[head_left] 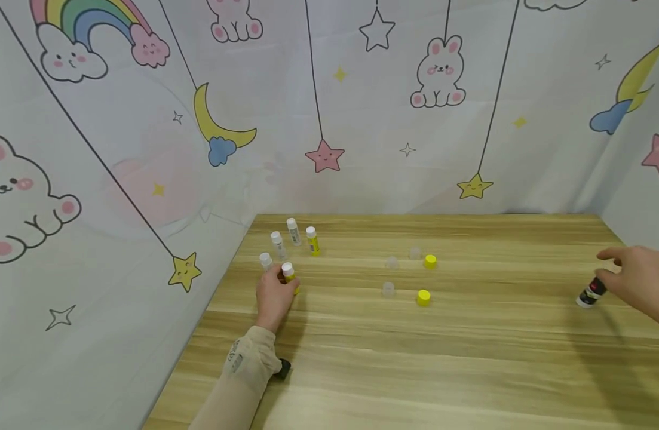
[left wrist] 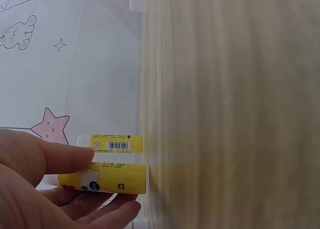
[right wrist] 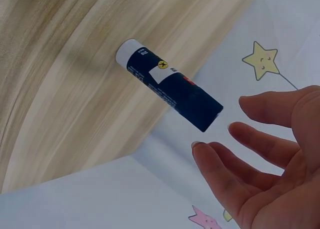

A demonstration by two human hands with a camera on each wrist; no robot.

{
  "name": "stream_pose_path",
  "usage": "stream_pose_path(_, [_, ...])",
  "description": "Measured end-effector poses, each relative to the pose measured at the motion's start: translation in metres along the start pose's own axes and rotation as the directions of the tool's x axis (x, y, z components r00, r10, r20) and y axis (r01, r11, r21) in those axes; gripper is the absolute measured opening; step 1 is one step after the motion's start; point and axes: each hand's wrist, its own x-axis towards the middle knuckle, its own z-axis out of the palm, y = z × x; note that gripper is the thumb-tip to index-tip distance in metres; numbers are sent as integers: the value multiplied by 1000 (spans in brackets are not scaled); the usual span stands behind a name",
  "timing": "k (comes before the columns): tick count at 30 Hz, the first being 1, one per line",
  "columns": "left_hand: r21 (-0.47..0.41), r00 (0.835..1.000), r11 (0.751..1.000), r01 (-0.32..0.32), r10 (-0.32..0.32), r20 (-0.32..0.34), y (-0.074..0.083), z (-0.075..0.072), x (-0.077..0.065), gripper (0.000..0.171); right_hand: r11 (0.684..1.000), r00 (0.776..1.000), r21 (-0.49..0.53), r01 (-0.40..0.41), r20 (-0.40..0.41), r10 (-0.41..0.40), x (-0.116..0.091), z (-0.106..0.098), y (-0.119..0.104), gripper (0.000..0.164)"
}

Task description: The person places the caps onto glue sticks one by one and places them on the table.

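My left hand [head_left: 272,298] grips a yellow glue stick [left wrist: 120,178] with a white top, thumb on one side and fingers on the other. The stick stands upright, its base at the tabletop. Just behind it in the left wrist view is a second yellow glue stick [left wrist: 116,143]. On the far right, a black glue stick [right wrist: 172,86] with a white end stands on the table. Near its dark end is my right hand [head_left: 641,283], fingers spread and apart from the stick in the right wrist view.
Three white glue sticks [head_left: 293,232] stand near the left hand at the table's back left. Mid-table lie two yellow caps [head_left: 423,297] and three translucent caps [head_left: 388,289]. A patterned curtain [head_left: 372,113] borders the wooden table [head_left: 394,358] behind and at the sides.
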Motion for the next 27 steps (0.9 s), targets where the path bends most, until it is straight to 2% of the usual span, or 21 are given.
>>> stream_pose_path(9, [12, 1000, 1000, -7, 7, -2, 4, -1, -1, 36, 999, 999, -45, 15, -47, -17, 4, -5, -5, 40])
stream_pose_path(20, [15, 999, 1000, -27, 28, -25, 4, 1, -3, 35, 997, 999, -83, 1, -38, -5, 2, -9, -14, 45])
stream_pose_path(27, [13, 1000, 1000, -26, 27, -15, 7, 1, -2, 32, 994, 997, -99, 41, -65, -48, 3, -8, -26, 47])
